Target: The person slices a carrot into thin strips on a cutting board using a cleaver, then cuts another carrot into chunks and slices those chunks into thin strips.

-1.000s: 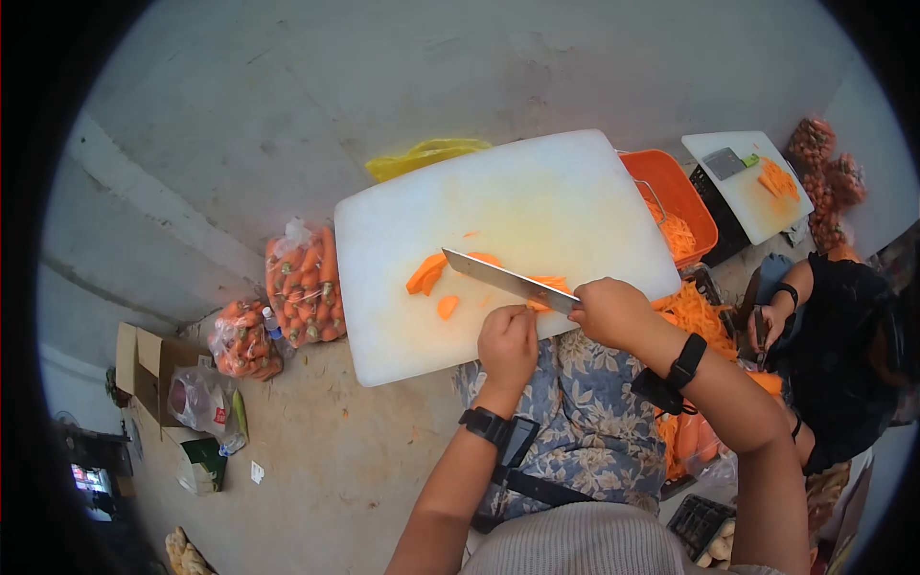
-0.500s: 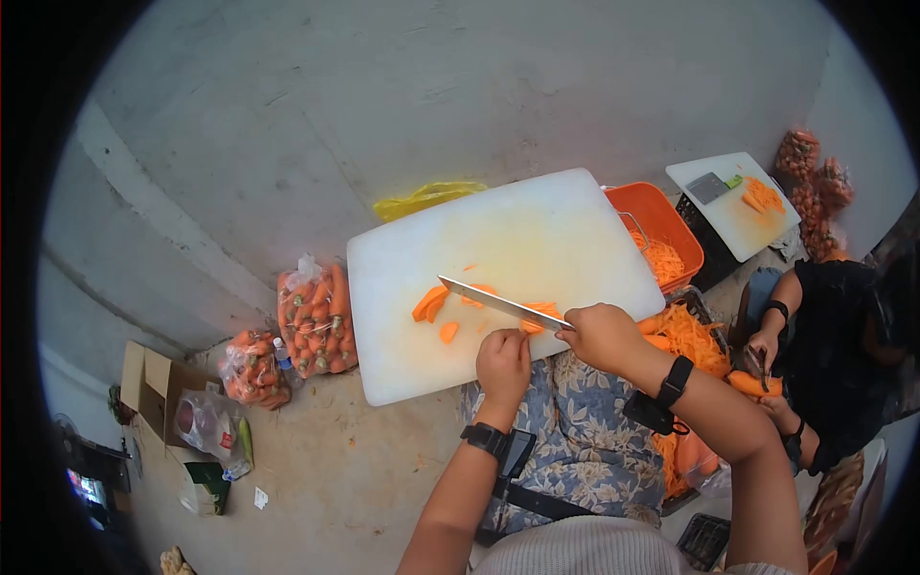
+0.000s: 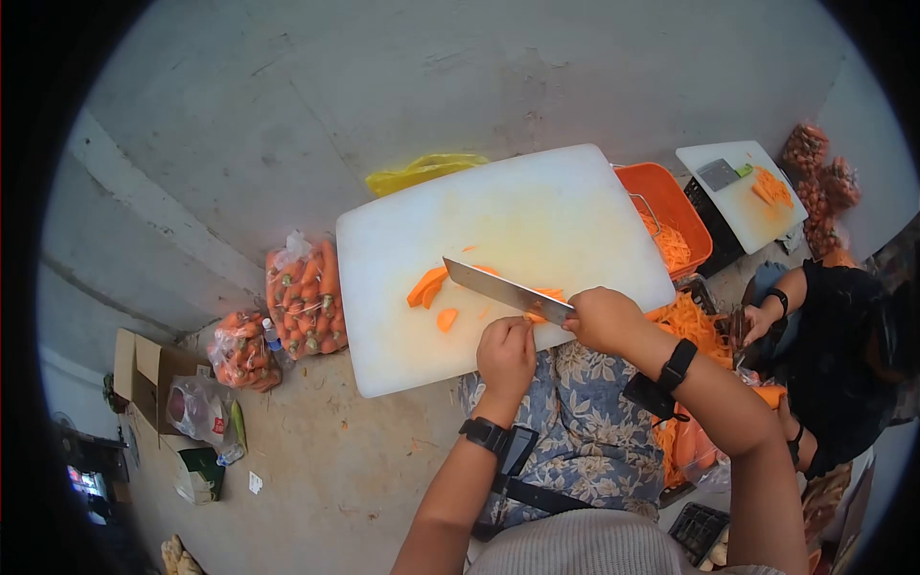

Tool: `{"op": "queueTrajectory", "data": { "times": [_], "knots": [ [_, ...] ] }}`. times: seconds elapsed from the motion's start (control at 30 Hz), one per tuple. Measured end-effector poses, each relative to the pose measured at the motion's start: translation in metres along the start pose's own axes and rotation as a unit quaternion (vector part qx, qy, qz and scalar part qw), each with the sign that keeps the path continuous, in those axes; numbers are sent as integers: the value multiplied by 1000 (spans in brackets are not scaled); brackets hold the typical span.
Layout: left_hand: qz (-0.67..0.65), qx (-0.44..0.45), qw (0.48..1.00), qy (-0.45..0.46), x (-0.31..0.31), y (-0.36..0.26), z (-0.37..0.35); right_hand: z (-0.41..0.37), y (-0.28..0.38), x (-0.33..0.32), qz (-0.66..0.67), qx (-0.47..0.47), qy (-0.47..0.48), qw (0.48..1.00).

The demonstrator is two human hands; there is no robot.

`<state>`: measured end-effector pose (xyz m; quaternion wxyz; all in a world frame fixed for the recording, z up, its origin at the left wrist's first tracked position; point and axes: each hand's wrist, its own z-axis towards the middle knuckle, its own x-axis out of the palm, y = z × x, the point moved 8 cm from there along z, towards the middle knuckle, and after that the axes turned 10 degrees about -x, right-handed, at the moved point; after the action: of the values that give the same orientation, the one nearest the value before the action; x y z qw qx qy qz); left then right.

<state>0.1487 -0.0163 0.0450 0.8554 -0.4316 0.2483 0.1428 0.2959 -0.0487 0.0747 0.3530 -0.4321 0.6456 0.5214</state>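
Note:
My right hand (image 3: 606, 321) is wrapped round the handle of a kitchen knife (image 3: 498, 287), its broad blade slanting up and left over the white cutting board (image 3: 537, 201). Close beside the blade, my left hand (image 3: 506, 356) is closed at the board's near edge, its fingertips pressed on a piece of carrot (image 3: 534, 317) that they partly hide. Cut carrot strips (image 3: 549, 291) show just behind the knife. Left of the blade lie thick carrot slices (image 3: 427, 287) and a smaller carrot chunk (image 3: 447, 319).
Bags of whole carrots (image 3: 307, 297) stand left of the board. An orange bin (image 3: 695, 216) of shredded carrot is behind its right end. A co-worker (image 3: 834, 355) sits at right, near a second board (image 3: 733, 196) with a cleaver (image 3: 719, 173). A cardboard box (image 3: 144, 379) lies at far left.
The knife has tilted so more of its blade face shows, and its handle end has dropped slightly. My left hand stays by the carrot. The co-worker's upper hand has moved away from the carrot.

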Motion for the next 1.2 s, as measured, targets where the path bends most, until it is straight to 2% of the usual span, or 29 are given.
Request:
{"op": "queueTrajectory", "data": {
  "times": [0.03,0.1,0.33,0.73,1.0,1.13,1.2],
  "knots": [
    [0,2,1000,-1,0,0,-1,-1,0,5,-1,0,-2,1000],
    [13,8,1000,-15,-1,-1,1,-9,2,4,24,1,-69,997],
    [11,2,1000,-14,-3,0,0,-23,15,-9,3,-21,-89,996],
    [-16,-13,1000,6,0,1,0,-5,13,0,-39,-2,11,999],
    [11,-9,1000,1,-1,-1,-1,-19,17,4,-17,-23,-107,994],
    [14,-17,1000,-8,-3,0,1,-28,15,-10,-21,-33,-135,990],
    [-18,-21,1000,-1,-6,2,1,-39,13,-18,-3,-9,-141,990]
  ]
}}
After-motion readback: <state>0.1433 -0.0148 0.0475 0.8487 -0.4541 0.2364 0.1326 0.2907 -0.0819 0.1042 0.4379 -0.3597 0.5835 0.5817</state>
